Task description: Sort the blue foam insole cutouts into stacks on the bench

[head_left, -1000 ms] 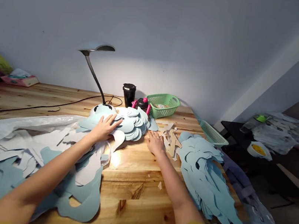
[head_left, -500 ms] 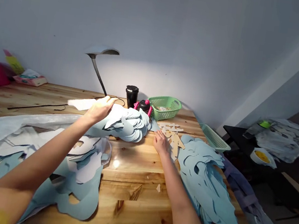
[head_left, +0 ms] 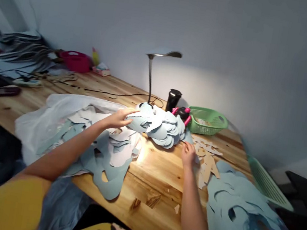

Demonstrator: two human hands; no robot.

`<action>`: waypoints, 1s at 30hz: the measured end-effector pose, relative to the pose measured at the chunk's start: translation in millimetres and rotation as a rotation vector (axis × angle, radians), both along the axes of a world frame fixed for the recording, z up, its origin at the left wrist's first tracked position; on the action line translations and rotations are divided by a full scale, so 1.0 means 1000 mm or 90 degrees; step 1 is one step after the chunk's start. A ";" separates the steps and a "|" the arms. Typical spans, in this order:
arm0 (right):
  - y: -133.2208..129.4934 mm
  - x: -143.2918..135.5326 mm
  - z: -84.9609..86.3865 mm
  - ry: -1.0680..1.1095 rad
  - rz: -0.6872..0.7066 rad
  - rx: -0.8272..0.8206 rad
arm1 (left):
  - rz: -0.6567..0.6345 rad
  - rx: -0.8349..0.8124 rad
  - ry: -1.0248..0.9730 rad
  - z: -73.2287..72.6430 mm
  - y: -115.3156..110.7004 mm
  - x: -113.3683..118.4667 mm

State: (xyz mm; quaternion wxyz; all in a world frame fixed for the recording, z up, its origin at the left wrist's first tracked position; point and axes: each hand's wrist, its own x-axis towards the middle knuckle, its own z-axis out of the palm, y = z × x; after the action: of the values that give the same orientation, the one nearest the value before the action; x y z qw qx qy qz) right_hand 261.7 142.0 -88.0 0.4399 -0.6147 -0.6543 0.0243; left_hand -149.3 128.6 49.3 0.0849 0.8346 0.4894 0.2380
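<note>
My left hand [head_left: 120, 118] is at the left end of a heap of pale blue cut-out sheets [head_left: 165, 128], its fingers stretched out and apart, seemingly touching the heap's edge. To the right of that heap, my right hand [head_left: 188, 153] hovers over or rests on the wood, with thumb and fingers pinched together. Whatever may be between them is too small to make out. Beige offcuts [head_left: 208, 165] lie just right of this hand. Under my left forearm, a white plastic bag [head_left: 37, 119] holds blue and white scraps [head_left: 112, 178] that spill onto the table.
A larger stack of blue cut sheets [head_left: 239, 208] covers the table's right side. Behind stand a desk lamp [head_left: 150, 72], a black tumbler [head_left: 173, 99], a black-and-pink bottle [head_left: 183, 113] and a green basket [head_left: 206, 128]. Far left are a pink basket [head_left: 76, 63] and piled sheets [head_left: 25, 55].
My view has swung left, so everything sits further right. The white piece sticking out from my left hand is gone from it, and those fingers have spread. My right hand's fingers have drawn into a pinch.
</note>
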 end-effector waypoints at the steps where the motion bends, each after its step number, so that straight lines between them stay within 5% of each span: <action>1: -0.001 -0.001 0.004 0.014 0.002 0.017 | 0.024 -0.016 -0.010 0.001 -0.022 -0.019; 4: -0.012 -0.022 0.028 0.056 0.036 0.096 | 0.101 -0.021 0.007 -0.005 -0.089 -0.069; 7: -0.040 -0.076 0.056 0.049 0.184 0.121 | 0.183 -0.034 0.056 -0.027 -0.145 -0.101; 9: -0.065 -0.124 0.068 -0.006 0.354 0.063 | 0.200 -0.061 0.076 -0.046 -0.174 -0.108; 13: -0.106 -0.203 0.072 -0.200 0.629 -0.092 | 0.094 -0.116 0.090 -0.079 -0.209 -0.094; 19: -0.136 -0.223 0.060 -0.323 0.700 -0.187 | 0.073 -0.122 0.135 -0.103 -0.219 -0.073; 25: -0.164 -0.203 0.057 -0.365 0.639 -0.213 | 0.049 -0.021 0.161 -0.091 -0.212 -0.069; 30: -0.175 -0.217 0.060 -0.328 0.511 -0.234 | 0.016 0.047 0.187 -0.086 -0.178 -0.055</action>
State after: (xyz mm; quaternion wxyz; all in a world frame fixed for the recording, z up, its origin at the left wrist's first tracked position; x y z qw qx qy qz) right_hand 45.0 -32.5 -27.7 0.1047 -0.3685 -0.9109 0.1534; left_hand -204.6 -49.5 -36.5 -0.0214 0.8568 0.4981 0.1319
